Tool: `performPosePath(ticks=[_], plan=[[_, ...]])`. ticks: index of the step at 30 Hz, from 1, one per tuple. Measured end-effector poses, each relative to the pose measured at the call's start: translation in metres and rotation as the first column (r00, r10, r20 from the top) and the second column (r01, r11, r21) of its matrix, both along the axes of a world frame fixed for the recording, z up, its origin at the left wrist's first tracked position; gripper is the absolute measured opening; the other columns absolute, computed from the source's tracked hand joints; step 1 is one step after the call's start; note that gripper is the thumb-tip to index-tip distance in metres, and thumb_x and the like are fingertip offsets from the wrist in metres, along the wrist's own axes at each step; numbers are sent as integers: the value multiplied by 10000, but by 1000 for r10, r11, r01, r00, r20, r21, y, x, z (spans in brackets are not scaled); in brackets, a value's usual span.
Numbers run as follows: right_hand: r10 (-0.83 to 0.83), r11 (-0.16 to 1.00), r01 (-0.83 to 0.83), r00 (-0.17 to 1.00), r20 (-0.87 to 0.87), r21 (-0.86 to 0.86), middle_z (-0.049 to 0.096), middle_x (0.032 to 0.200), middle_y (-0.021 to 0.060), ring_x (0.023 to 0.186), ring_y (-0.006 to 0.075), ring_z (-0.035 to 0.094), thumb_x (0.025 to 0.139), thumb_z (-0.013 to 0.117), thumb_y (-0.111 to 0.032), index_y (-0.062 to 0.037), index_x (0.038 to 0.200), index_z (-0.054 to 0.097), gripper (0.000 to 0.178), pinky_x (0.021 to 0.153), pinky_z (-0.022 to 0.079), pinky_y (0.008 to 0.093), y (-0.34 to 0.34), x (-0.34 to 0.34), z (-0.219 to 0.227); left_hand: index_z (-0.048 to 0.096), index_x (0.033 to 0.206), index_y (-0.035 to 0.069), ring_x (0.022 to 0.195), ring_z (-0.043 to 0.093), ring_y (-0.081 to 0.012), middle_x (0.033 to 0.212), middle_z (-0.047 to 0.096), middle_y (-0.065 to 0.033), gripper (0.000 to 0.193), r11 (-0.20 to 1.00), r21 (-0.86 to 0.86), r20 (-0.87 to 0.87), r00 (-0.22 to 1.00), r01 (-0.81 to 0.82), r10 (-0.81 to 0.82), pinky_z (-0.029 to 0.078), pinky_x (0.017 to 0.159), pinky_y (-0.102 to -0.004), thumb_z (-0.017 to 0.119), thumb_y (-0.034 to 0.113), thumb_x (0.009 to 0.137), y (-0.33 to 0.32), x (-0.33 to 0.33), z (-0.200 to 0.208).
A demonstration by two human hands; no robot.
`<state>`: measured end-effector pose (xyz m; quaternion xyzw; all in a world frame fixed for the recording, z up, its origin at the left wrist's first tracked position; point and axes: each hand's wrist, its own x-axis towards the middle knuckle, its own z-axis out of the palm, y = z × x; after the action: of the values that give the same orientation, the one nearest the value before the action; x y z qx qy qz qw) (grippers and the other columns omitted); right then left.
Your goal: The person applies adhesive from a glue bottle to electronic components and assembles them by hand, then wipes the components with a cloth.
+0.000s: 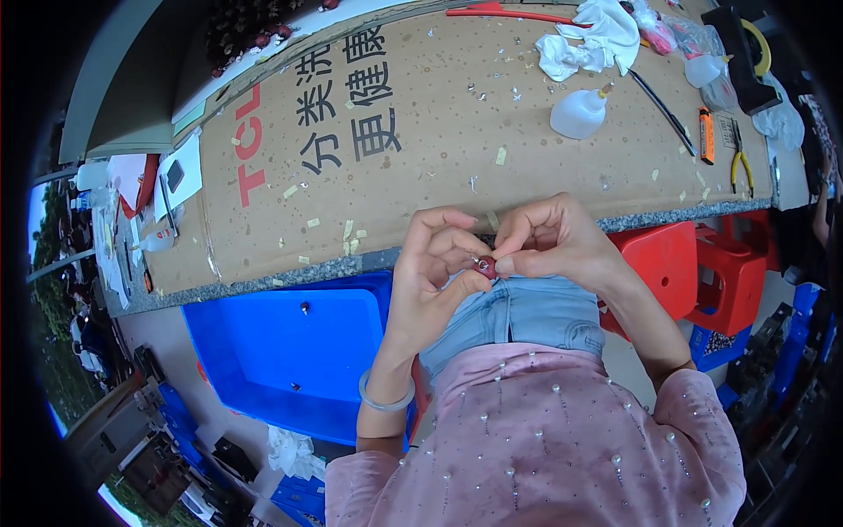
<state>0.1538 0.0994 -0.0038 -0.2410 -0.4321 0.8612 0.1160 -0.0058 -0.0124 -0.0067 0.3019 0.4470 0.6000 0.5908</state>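
Note:
My left hand point(425, 279) holds a small, dark red round ornament point(486, 269) between thumb and fingers, just off the table's front edge. A tiny silvery metal ring or fitting shows on the ornament's upper side. Close against it on the right, my right hand point(562, 244) is closed in a pinch, its thumb tip at the ornament's side. Whatever lies between the right fingertips is too small or hidden to make out.
Cardboard point(439, 114) covers the table, with scattered tape scraps. A white squeeze bottle point(579, 114), black tweezers-like tool point(663, 114), orange cutter point(707, 136) and yellow-handled pliers point(742, 167) lie at right. Below the edge are a blue bin point(281, 351) and red stools point(659, 263).

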Motion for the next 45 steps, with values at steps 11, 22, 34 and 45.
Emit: performPosePath(ticks=[11, 22, 34, 45], plan=[[-84, 935, 31, 988, 133, 353, 644, 990, 102, 889, 108, 601, 834, 611, -14, 40, 1020, 645, 197, 775, 477, 232, -6, -5, 1, 590, 928, 7, 708, 591, -131, 821, 639, -68, 338, 959, 151, -716, 642, -239, 273, 466, 627, -238, 772, 10, 644, -2, 1, 0], [-159, 886, 113, 985, 66, 450, 672, 841, 61, 752, 57, 589, 851, 594, -52, 18, 984, 669, 168, 673, 466, 210, -12, -11, -4, 641, 850, 20, 664, 566, -124, 806, 655, -62, 270, 959, 144, -636, 720, -243, 278, 451, 607, -234, 788, 47, 625, -4, -3, -6], [-77, 915, 9, 985, 153, 403, 653, 925, 86, 868, 105, 599, 865, 604, -63, 40, 998, 652, 175, 757, 471, 230, -8, -14, 0, 644, 864, 5, 694, 546, -97, 807, 654, -44, 288, 960, 79, -507, 818, -270, 272, 448, 638, -225, 793, 28, 619, -4, -6, -7], [-219, 830, 82, 958, 186, 552, 657, 945, 65, 840, 91, 593, 870, 585, -53, 23, 1006, 655, 171, 738, 472, 228, 1, -42, 4, 634, 852, -3, 685, 610, -179, 785, 645, -91, 259, 853, 131, -890, 319, -506, 326, 478, 620, -269, 763, 1, 627, -56, -52, 21]])
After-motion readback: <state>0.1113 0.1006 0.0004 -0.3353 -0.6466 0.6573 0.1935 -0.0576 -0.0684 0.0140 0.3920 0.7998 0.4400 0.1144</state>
